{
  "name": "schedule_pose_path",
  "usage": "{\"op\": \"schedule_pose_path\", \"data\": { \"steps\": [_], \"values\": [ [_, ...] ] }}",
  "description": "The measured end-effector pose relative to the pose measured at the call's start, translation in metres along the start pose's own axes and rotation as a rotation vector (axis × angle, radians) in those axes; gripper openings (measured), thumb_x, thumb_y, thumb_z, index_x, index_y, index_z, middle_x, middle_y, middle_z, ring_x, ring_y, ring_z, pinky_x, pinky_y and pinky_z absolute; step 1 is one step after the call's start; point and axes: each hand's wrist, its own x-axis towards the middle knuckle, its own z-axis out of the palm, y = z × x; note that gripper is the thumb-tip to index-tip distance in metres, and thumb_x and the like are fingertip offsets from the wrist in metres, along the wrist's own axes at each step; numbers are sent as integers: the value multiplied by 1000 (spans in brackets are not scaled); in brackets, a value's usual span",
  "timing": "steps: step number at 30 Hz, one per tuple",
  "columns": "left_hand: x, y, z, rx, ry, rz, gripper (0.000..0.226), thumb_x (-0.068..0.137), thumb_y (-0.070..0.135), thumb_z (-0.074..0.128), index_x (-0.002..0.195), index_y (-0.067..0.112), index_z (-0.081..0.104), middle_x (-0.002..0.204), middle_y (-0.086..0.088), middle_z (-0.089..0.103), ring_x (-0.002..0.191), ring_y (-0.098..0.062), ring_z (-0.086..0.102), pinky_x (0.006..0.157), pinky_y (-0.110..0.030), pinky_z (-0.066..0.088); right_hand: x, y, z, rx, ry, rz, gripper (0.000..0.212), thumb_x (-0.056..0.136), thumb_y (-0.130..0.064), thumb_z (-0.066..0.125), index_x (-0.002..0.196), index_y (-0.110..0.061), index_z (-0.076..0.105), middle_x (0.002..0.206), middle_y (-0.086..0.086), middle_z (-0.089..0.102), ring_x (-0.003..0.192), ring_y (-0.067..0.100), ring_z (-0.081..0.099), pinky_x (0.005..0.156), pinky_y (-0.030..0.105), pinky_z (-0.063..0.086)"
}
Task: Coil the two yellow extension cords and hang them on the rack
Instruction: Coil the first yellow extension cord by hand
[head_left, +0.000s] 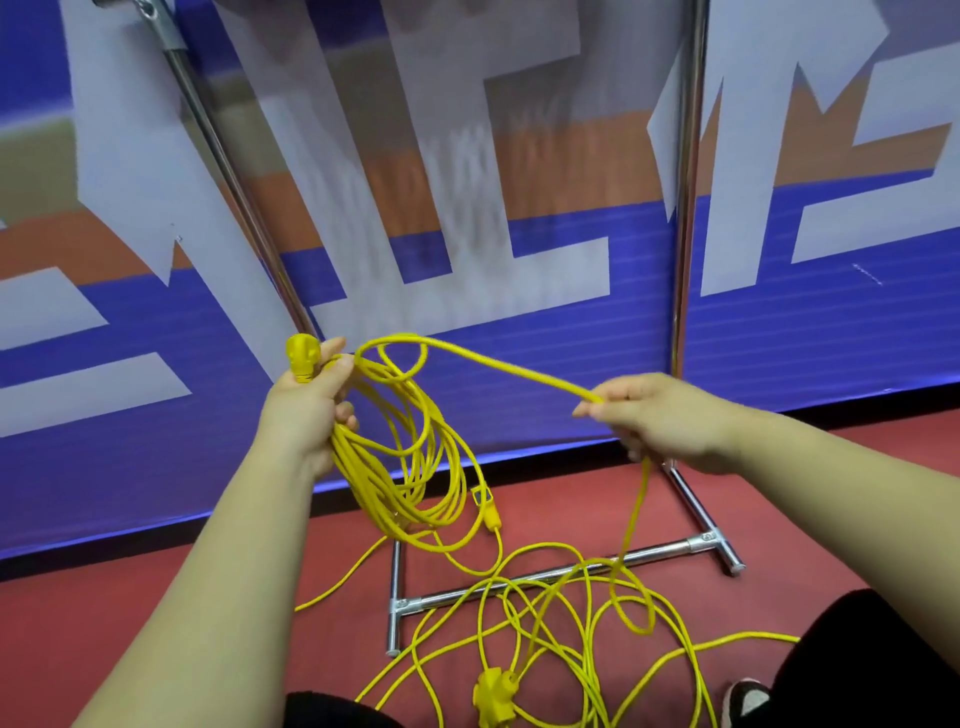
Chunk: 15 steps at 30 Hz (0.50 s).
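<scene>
My left hand is shut on a bundle of yellow cord loops, with the cord's yellow plug sticking up above my thumb. The loops hang down below that hand. From the top of the coil one strand runs right to my right hand, which pinches it; the cord then drops to the floor. More yellow cord lies tangled on the red floor over the rack's base, with a yellow socket block at the bottom centre. The metal rack stands right in front of me.
The rack's second chrome upright leans across the left, and its base bar lies on the red floor. A blue, white and orange banner wall stands close behind. My dark trousers and a shoe are at the bottom right.
</scene>
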Motion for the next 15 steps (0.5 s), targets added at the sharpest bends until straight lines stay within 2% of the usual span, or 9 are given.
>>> {"op": "schedule_pose_path", "data": {
  "steps": [3, 5, 7, 10, 12, 15],
  "values": [
    [-1, -8, -9, 17, 6, 7, 30, 101, 14, 57, 127, 30, 60, 68, 5, 52, 40, -6, 36, 40, -20, 39, 7, -7, -8, 184, 294, 25, 18, 100, -14, 51, 91, -11, 66, 57, -3, 29, 52, 16, 23, 50, 29, 24],
    [-1, -14, -10, 80, 4, 22, 31, 101, 14, 58, 129, 26, 60, 77, -1, 49, 40, -7, 37, 40, -21, 40, 9, -11, -7, 204, 369, 55, 21, 94, -10, 45, 74, -13, 49, 59, 2, 28, 55, 19, 21, 53, 33, 23],
    [-3, -19, -9, 130, -20, 34, 28, 100, 12, 59, 126, 22, 62, 78, -4, 48, 39, -8, 37, 40, -22, 40, 9, -14, -2, 109, 411, 74, 19, 88, -5, 41, 70, -12, 42, 62, 9, 31, 57, 21, 23, 52, 32, 23],
    [-8, -25, -4, 163, -88, 17, 18, 99, 10, 61, 115, 18, 65, 72, -4, 47, 39, -9, 38, 41, -23, 41, 9, -11, 9, 10, 437, 119, 17, 89, -7, 46, 74, -6, 55, 60, 10, 43, 56, 23, 34, 51, 30, 29],
    [-15, -28, 2, 140, -149, -14, 16, 97, 9, 63, 112, 16, 65, 68, -2, 49, 39, -10, 38, 43, -23, 40, 12, -9, 16, 144, 432, 131, 11, 89, -8, 51, 86, -7, 62, 68, 11, 43, 59, 23, 35, 57, 36, 32],
    [-27, -29, 16, 109, -231, -95, 18, 96, 9, 64, 112, 16, 66, 61, 4, 51, 40, -11, 38, 44, -23, 40, 14, -11, 22, 325, 390, 141, 12, 93, 2, 54, 97, 3, 66, 74, 12, 52, 61, 19, 46, 59, 30, 43]
  ]
}}
